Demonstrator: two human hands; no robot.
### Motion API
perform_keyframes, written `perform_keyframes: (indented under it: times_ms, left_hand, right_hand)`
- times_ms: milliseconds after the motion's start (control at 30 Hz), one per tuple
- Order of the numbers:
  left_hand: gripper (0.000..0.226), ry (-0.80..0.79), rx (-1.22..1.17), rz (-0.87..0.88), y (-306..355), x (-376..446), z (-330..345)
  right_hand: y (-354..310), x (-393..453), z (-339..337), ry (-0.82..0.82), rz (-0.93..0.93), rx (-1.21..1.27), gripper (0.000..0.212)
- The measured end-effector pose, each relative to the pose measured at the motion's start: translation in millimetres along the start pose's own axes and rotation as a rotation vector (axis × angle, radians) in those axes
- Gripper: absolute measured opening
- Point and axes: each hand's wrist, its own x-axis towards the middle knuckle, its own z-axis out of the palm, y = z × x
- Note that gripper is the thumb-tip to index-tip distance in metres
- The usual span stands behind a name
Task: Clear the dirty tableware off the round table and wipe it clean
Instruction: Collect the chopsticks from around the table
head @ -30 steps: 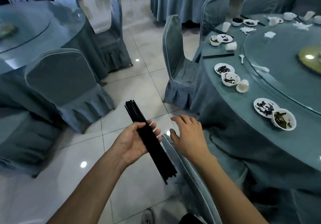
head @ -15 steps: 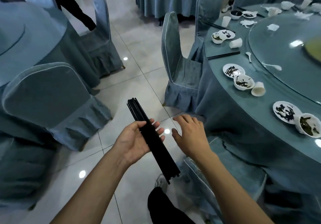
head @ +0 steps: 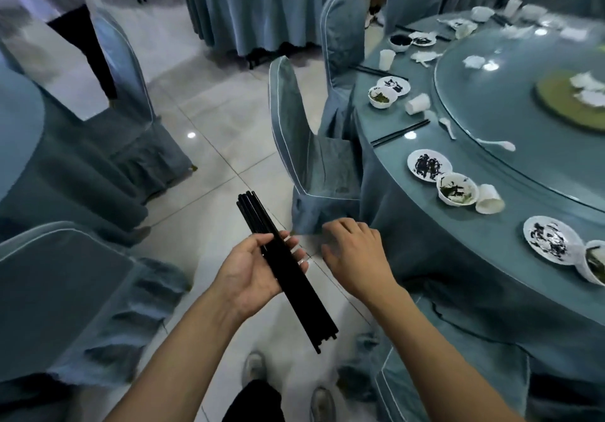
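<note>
My left hand (head: 252, 271) grips a bundle of black chopsticks (head: 285, 269) over the tiled floor, fingers curled round its middle. My right hand (head: 355, 253) hovers just right of the bundle with relaxed fingers, holding nothing. The round table (head: 458, 235) with a blue cloth stands to the right. On it lie dirty white plates (head: 429, 163), bowls (head: 456, 189), tipped paper cups (head: 489, 199), white spoons (head: 497, 144) and a loose pair of black chopsticks (head: 401, 131). A glass turntable (head: 523, 127) fills its centre.
A covered chair (head: 304, 146) stands at the table's left edge, another (head: 425, 379) is close by my right forearm. More covered chairs (head: 65, 290) and blue tables (head: 258, 2) stand left and behind. A person's legs (head: 85, 45) are at the top left.
My view has swung and moved closer along the table; the plates now sit nearer. Both hands keep the same pose, the left still holding the chopstick bundle.
</note>
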Motion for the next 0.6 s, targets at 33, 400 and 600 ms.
perform_keyframes:
  times_ms: [33,400,600]
  left_hand:
    - [0.021,-0.019,0.009,-0.013,13.0,11.3,4.1]
    - [0.024,-0.182,0.205,-0.171,155.7,149.2,42.2]
    - [0.025,-0.217,0.281,-0.277,194.9,218.1,72.4]
  right_hand:
    - [0.4,14.3,0.1,0.009,0.018,-0.007,0.036]
    - [-9.2,165.2,4.1,0.124,0.303,-0.015,0.034]
    - [10.3,213.6,4.3,0.144,0.442,0.006,0.034]
